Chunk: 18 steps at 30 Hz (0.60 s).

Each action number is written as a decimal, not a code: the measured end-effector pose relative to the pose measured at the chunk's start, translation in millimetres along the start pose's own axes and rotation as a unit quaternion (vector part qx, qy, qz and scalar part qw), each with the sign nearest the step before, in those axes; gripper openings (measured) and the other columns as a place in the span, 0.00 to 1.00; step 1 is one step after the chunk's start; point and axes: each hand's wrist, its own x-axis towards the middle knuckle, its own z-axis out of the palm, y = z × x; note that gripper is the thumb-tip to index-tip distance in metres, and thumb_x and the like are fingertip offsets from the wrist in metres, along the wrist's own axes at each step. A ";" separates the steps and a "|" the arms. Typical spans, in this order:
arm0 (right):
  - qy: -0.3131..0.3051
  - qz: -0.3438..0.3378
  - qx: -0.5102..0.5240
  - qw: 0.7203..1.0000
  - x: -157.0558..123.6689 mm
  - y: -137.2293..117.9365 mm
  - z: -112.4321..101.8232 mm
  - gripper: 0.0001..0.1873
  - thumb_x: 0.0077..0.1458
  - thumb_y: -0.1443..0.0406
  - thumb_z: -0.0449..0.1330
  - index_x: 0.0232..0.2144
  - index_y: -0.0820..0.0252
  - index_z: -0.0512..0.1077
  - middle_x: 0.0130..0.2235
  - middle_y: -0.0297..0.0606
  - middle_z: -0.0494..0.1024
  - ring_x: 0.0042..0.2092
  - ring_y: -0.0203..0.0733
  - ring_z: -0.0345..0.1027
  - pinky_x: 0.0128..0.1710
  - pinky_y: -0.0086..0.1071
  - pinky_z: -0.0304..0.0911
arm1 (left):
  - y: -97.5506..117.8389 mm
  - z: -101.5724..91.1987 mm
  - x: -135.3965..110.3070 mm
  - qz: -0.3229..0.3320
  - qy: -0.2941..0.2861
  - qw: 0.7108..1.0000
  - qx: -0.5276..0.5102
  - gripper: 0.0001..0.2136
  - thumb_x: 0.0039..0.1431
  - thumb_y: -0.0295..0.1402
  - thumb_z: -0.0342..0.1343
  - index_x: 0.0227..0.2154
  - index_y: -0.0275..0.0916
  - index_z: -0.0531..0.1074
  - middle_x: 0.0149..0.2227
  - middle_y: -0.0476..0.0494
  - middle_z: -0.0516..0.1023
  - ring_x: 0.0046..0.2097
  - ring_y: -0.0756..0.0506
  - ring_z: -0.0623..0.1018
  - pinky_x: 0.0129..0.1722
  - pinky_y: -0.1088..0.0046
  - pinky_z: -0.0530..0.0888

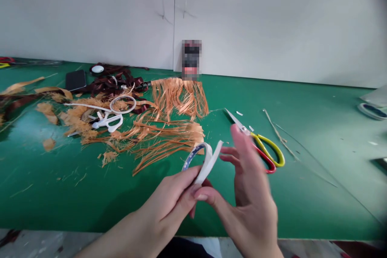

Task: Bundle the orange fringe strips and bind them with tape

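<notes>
My left hand (178,193) pinches a white tape roll (201,157) with a loose white strip curling up from it, just above the near edge of the green table (90,193). Close beside it on the right is my right hand (248,193). Its fingers are stretched out and slightly blurred, and its thumb touches the base of the strip. Red-and-yellow-handled scissors (263,147) lie on the table just behind my right hand.
Orange fibre strips (169,125) spread across the middle left, with a white loop (122,104) and white scissors (107,121) on them. Dark brown ribbons (116,78) and a black phone (75,80) lie at the back left. A tape roll (371,111) sits far right.
</notes>
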 end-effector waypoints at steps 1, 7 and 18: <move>-0.032 0.013 -0.002 0.999 1.2 1.7 -0.3 0.37 0.46 0.66 0.68 0.58 0.46 0.62 0.63 0.43 0.60 0.58 0.54 0.62 0.52 0.49 0.66 | -0.1 -0.7 -0.8 0.002 0.013 1.000 0.015 0.16 0.67 0.42 0.40 0.47 0.42 0.69 0.31 0.46 0.72 0.31 0.48 0.70 0.31 0.75 0.69; -0.028 0.073 0.091 0.993 1.1 4.4 4.8 0.18 0.46 0.71 0.67 0.40 0.50 0.72 0.49 0.37 0.76 0.51 0.45 0.69 0.51 0.40 0.67 | -1.5 0.1 3.5 0.046 0.065 0.996 0.050 0.15 0.66 0.36 0.42 0.51 0.45 0.68 0.36 0.45 0.75 0.32 0.47 0.72 0.32 0.74 0.71; 0.053 0.124 0.241 0.961 10.8 -5.0 13.4 0.34 0.41 0.77 0.67 0.48 0.43 0.67 0.39 0.30 0.67 0.32 0.31 0.68 0.32 0.28 0.73 | -6.6 -13.3 9.8 0.024 0.041 0.993 0.104 0.13 0.67 0.36 0.41 0.43 0.41 0.70 0.27 0.50 0.70 0.29 0.50 0.70 0.33 0.76 0.69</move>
